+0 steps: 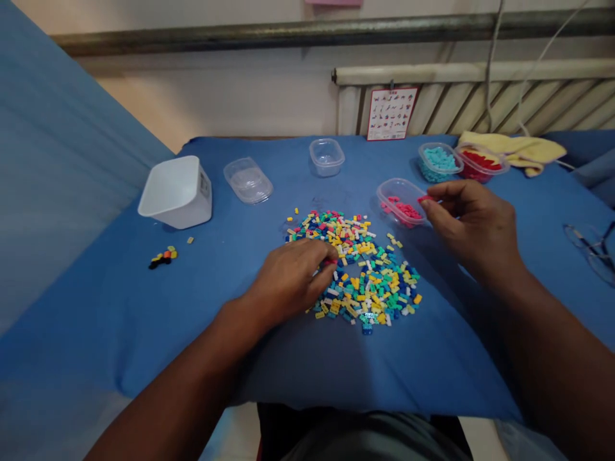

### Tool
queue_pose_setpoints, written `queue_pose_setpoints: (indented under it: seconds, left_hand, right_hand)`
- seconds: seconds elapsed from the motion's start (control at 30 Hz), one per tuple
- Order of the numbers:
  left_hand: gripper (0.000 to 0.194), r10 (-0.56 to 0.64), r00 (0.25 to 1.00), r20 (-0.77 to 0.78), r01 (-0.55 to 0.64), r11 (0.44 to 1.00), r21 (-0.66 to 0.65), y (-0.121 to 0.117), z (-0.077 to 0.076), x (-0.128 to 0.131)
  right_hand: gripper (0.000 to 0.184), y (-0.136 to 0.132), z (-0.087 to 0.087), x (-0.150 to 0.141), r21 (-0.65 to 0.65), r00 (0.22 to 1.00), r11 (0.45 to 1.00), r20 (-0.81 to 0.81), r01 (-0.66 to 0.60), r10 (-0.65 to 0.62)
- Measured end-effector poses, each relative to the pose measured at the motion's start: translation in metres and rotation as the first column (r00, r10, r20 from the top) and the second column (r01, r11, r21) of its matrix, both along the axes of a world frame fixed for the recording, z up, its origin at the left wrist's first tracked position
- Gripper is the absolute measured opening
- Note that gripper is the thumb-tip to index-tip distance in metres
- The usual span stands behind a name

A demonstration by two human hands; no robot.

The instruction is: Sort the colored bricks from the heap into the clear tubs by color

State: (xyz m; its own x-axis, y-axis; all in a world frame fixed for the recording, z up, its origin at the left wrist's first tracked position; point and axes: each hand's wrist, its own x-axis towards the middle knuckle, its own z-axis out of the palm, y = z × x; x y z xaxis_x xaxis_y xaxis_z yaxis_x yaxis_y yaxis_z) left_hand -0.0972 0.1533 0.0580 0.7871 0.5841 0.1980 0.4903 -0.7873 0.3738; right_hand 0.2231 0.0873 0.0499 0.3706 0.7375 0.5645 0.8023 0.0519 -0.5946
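A loose pile of small mixed building bricks (379, 282) lies on the blue cloth. My left hand (298, 272) rests at the pile's left side, its thumb and fingers pinched on a pink-red brick (330, 261). Over the right rim of a clear tub (384, 187) with pink bricks (406, 210) in it, my right hand (473, 224) pinches another pink-red brick (425, 198) between thumb and forefinger. The hand's other fingers are curled, and part of the brick is hidden by the fingertips.
Clear tubs of turquoise bricks (439, 160) and red bricks (480, 161) stand at the back right, near a yellow cloth (514, 150). An unfilled clear tub (327, 168), stacked lids (248, 181) and a white bin (177, 195) stand further left. Glasses (593, 250) lie at right.
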Motion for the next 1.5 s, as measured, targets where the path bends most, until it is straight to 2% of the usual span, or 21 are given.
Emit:
queue_pose_setpoints:
  seconds: [0.17,0.23,0.27,0.3,0.37,0.43,0.5,0.53,0.6,0.7,0.87,1.1,1.23,1.27,1.3,1.37,1.43,1.5]
  left_hand:
    - [0.013,0.008,0.997,0.08,0.0,0.996,-0.092,-0.001,0.004,0.002]
    - [0.011,0.057,0.985,0.162,-0.019,0.974,-0.225,-0.004,0.005,0.003]
    - [0.012,0.1,0.97,0.22,-0.023,0.945,-0.327,-0.005,0.005,0.005]
    - [0.015,0.152,0.949,0.278,-0.014,0.897,-0.442,-0.008,0.005,0.006]
    - [0.023,0.261,0.892,0.369,0.054,0.749,-0.66,-0.012,0.005,0.01]
    - [0.029,0.334,0.854,0.399,0.149,0.578,-0.802,-0.016,0.005,0.014]
    - [0.033,0.374,0.838,0.397,0.216,0.44,-0.871,-0.018,0.006,0.018]
    - [0.036,0.387,0.835,0.391,0.234,0.393,-0.889,-0.018,0.006,0.019]
    - [0.04,0.41,0.825,0.388,0.25,0.351,-0.902,-0.019,0.005,0.022]
    - [0.042,0.41,0.823,0.393,0.252,0.357,-0.9,-0.02,0.004,0.025]
    - [0.045,0.402,0.842,0.36,0.228,0.341,-0.912,-0.023,0.003,0.025]
    - [0.036,0.339,0.879,0.336,0.197,0.382,-0.903,-0.021,0.0,0.02]
    - [0.034,0.326,0.885,0.332,0.186,0.407,-0.894,-0.022,-0.001,0.02]
    - [0.036,0.339,0.875,0.347,0.184,0.431,-0.884,-0.022,0.0,0.02]
    - [0.038,0.359,0.858,0.368,0.168,0.48,-0.861,-0.019,0.001,0.018]
    - [0.038,0.41,0.817,0.406,0.051,0.65,-0.758,-0.01,0.003,0.01]
    - [0.033,0.436,0.798,0.415,-0.155,0.815,-0.559,0.004,0.004,-0.001]
    - [0.03,0.427,0.833,0.353,-0.317,0.89,-0.327,0.021,0.002,-0.014]
  right_hand:
    - [0.024,0.003,-0.005,0.02,-0.057,0.998,0.998,0.047,0.034,-0.031]
    - [0.021,0.0,-0.003,0.015,-0.028,0.998,0.999,0.056,0.03,-0.029]
    - [0.019,-0.002,-0.002,0.009,-0.002,0.998,1.0,0.062,0.01,-0.009]
    - [0.017,-0.005,-0.001,0.001,0.022,0.997,0.999,0.075,-0.037,0.035]
    - [0.014,-0.011,0.001,-0.018,0.039,0.971,0.977,0.12,-0.211,0.205]
    - [0.015,-0.017,0.002,-0.04,-0.008,0.879,0.895,0.187,-0.446,0.439]
    - [0.021,-0.022,0.002,-0.06,-0.056,0.767,0.789,0.203,-0.612,0.609]
    - [0.025,-0.023,0.002,-0.068,-0.063,0.731,0.752,0.195,-0.657,0.654]
    - [0.033,-0.025,0.002,-0.078,-0.057,0.698,0.715,0.176,-0.697,0.694]
    - [0.032,-0.025,0.001,-0.081,-0.037,0.715,0.732,0.186,-0.681,0.674]
    - [0.016,-0.025,0.001,-0.075,-0.025,0.748,0.773,0.234,-0.634,0.621]
    - [0.017,-0.026,-0.002,-0.074,-0.068,0.694,0.719,0.211,-0.692,0.688]
    - [0.012,-0.027,0.003,-0.071,-0.063,0.715,0.74,0.214,-0.669,0.665]
    - [0.011,-0.026,0.005,-0.066,-0.062,0.74,0.765,0.216,-0.641,0.637]
    - [0.011,-0.024,0.007,-0.06,-0.058,0.774,0.801,0.222,-0.596,0.593]
    - [0.01,-0.019,0.011,-0.043,-0.033,0.868,0.895,0.231,-0.444,0.439]
    - [0.011,-0.012,0.012,-0.023,0.017,0.944,0.967,0.225,-0.253,0.243]
    - [0.017,-0.006,0.009,-0.006,0.041,0.977,0.994,0.194,-0.099,0.089]
